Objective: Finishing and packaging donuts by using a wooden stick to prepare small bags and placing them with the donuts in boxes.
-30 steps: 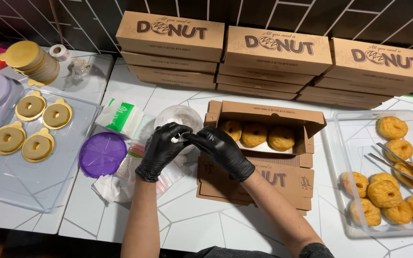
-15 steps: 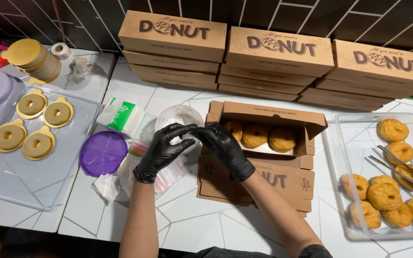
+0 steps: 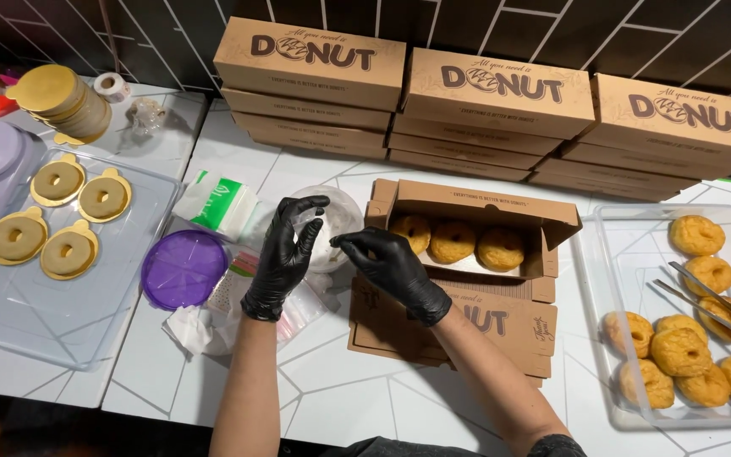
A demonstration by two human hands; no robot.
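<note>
A clear plastic tub (image 3: 332,222) sits beside the open cardboard box (image 3: 467,254) of three donuts (image 3: 454,241); the gloved left hand (image 3: 285,258) wraps loosely around it, while the gloved right hand (image 3: 387,262) pinches narrowly just above its rim

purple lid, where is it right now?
Head view, left of centre: the purple lid lies flat on the counter, just left of the left hand, right of the clear tray.

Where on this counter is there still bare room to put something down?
Bare white counter shows along the near edge, between the clear tray and the open donut box. It is crowded around the gloved left hand and right hand, by the purple lid and bags.
</note>
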